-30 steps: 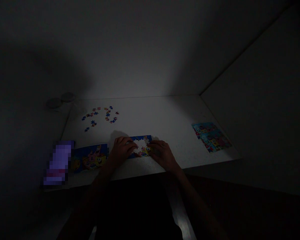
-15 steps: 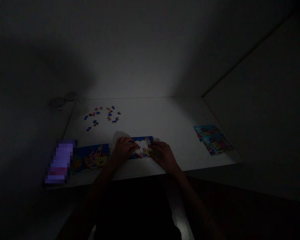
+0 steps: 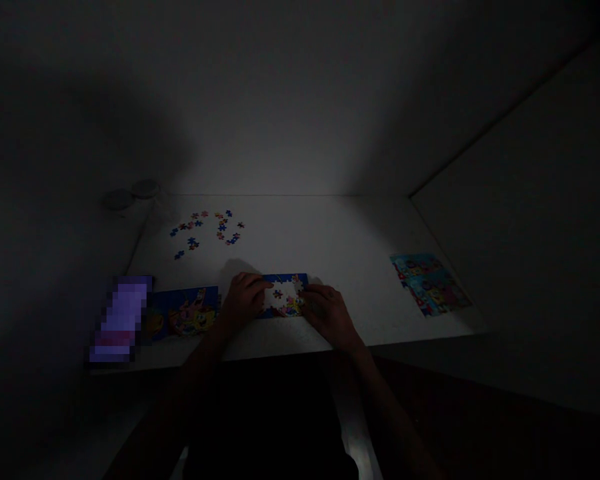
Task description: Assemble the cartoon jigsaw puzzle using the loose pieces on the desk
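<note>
A partly assembled jigsaw puzzle (image 3: 286,277) lies on the white table near its front edge, with a blue border and a white middle. One loose puzzle piece (image 3: 279,294) rests in that white middle, apart from the pieces around it. My left hand (image 3: 245,298) lies over the puzzle's left side, fingers apart and stretched toward the loose piece without holding it. At the right edge, my right hand (image 3: 327,310) has its curved fingers and thumb closed against the puzzle. Part of each side of the puzzle is hidden beneath my hands.
Several loose puzzle pieces (image 3: 223,228) are scattered at the back left. A blue cartoon picture (image 3: 183,312) lies left of my hands, beside a blurred, glowing phone-like rectangle (image 3: 123,317). Another colourful picture sheet (image 3: 430,283) is on the right. The room is dim.
My left fingers have let go of the puzzle piece and drawn back slightly left, so the piece now shows in the white middle. My right hand has stayed at the puzzle's right edge.
</note>
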### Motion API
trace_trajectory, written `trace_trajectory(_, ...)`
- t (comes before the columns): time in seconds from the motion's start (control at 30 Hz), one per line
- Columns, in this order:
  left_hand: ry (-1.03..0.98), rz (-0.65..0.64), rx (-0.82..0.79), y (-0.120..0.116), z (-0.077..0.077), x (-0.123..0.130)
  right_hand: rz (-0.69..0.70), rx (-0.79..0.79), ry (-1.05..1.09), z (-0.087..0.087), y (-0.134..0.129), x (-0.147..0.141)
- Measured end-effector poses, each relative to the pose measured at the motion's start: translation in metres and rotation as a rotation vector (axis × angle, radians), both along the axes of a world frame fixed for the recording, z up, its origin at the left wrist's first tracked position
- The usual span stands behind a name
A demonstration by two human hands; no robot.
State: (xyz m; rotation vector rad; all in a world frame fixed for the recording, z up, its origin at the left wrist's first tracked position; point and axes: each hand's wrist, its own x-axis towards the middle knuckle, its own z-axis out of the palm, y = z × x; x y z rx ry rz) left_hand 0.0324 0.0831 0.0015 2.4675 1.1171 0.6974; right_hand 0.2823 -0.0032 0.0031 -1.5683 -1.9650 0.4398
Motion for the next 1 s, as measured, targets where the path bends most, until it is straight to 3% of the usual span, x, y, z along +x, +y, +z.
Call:
trace_trajectory(0.27, 0.065, -0.049, 0.006, -0.022, 0.013, 0.003, 0.015, 0.025, -0.022, -0.01, 0.0, 0.005)
trace_trajectory(0.43, 0.091, -0.026, -0.013, -0.037, 0.012, 0.004, 0.022, 0.026, -0.021, -0.012, 0.001, 0.006)
trace_trajectory(1.0, 0.03, -0.02, 0.043, -0.033, 0.005, 0.002, 0.01, 0.007, -0.013, -0.003, 0.0, 0.001)
